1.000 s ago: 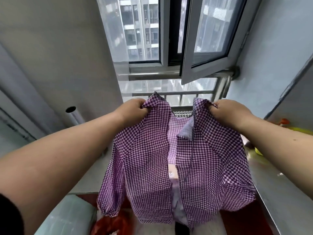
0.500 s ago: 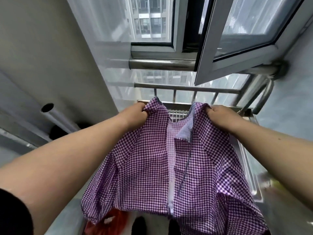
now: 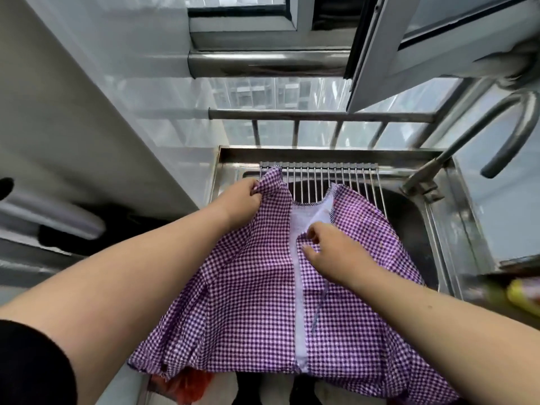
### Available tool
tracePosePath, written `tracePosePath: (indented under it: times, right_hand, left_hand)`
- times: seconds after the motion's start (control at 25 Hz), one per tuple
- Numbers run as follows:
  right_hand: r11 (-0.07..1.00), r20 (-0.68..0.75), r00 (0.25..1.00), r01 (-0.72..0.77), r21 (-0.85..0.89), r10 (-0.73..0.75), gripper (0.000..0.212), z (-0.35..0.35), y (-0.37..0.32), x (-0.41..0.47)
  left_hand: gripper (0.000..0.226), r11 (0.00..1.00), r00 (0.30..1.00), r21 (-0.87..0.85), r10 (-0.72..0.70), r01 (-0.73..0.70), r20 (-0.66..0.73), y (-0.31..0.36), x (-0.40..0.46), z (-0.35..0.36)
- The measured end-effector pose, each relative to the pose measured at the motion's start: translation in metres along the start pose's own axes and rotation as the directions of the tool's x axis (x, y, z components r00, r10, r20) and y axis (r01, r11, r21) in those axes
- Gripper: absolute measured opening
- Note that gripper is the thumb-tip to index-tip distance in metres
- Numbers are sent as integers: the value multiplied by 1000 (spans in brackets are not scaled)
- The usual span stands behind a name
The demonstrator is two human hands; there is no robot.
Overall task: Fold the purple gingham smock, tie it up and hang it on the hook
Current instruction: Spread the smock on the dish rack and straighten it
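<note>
My left hand (image 3: 244,200) gripped the smock (image 3: 263,287) by its shoulder, spread over the sink rack (image 3: 321,176); my right hand (image 3: 324,247) pinched the front edge. Best: square both halves before folding.

one view only, head-worn, wide-angle. looks forward and steeply down from above both forearms, toward the window wall. near field: left hand (image 3: 242,201) and right hand (image 3: 330,252) on the smock (image 3: 257,287), close below the lens. mid field: steel sink (image 3: 455,229) with wire rack (image 3: 318,176). top edge: window frame (image 3: 377,48). straight lines bow outward at the margins.
</note>
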State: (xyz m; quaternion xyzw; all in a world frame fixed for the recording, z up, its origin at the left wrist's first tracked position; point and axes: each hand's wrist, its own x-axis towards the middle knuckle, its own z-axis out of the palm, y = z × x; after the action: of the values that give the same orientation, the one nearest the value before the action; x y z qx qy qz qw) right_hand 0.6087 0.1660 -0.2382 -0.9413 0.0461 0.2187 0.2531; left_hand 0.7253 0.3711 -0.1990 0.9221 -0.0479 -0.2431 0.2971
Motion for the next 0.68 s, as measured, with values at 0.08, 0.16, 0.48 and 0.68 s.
tracePosePath:
  times: [0.08, 0.16, 0.48, 0.68]
  right_hand:
    - [998, 133, 991, 31, -62, -23, 53, 37, -9, -4]
    - [989, 165, 986, 60, -137, -37, 67, 61, -16, -2]
    - [932, 236, 972, 69, -356, 19, 79, 87, -20, 4]
    - [927, 216, 973, 12, -375, 75, 78, 91, -35, 6]
  left_hand:
    - [35, 999, 999, -45, -31, 31, 18, -9, 1, 9]
    - [36, 996, 999, -81, -29, 31, 35, -20, -4, 14]
    - [50, 974, 973, 17, -225, 224, 46, -142, -48, 18]
    - [48, 919, 911, -102, -355, 381, 209, -198, -81, 28]
